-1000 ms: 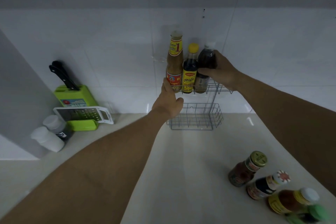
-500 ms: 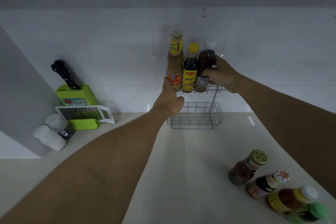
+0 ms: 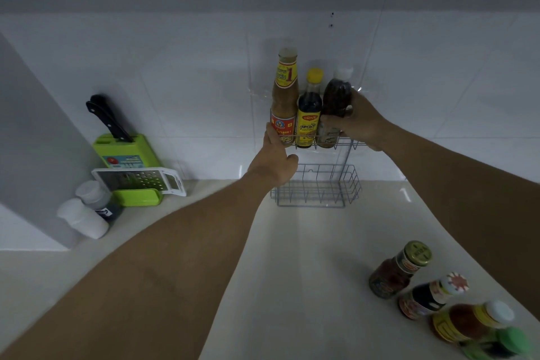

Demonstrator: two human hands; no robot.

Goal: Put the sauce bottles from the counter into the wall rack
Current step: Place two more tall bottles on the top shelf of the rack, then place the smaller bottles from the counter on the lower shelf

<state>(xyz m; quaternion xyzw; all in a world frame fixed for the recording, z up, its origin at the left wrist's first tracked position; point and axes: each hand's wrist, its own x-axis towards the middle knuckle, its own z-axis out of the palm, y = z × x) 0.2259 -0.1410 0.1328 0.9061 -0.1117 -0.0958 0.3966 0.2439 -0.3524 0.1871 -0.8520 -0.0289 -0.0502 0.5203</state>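
A two-tier wire rack point(image 3: 347, 184) hangs on the tiled wall. Its upper shelf holds a tall tan sauce bottle point(image 3: 285, 102), a dark bottle with a yellow cap point(image 3: 309, 114) and a dark bottle with a white cap point(image 3: 336, 102). My right hand point(image 3: 359, 123) is wrapped around the white-capped bottle, which stands in the shelf. My left hand point(image 3: 276, 159) grips the shelf's left front corner, thumb against the tan bottle's label. Several more bottles wait on the counter at the lower right: a gold-lidded jar point(image 3: 399, 270), a dark bottle point(image 3: 429, 297), an orange sauce bottle point(image 3: 467, 321) and a green-capped one point(image 3: 508, 343).
A green knife block point(image 3: 128, 152) with a black-handled knife stands at the back left, a white grater point(image 3: 137, 180) leaning on it. Two white-capped shakers point(image 3: 87, 213) stand beside a grey wall panel. The lower rack basket holds nothing.
My right hand has lowered the white-capped bottle into the upper shelf beside the yellow-capped one. My left hand stayed at the shelf's corner.
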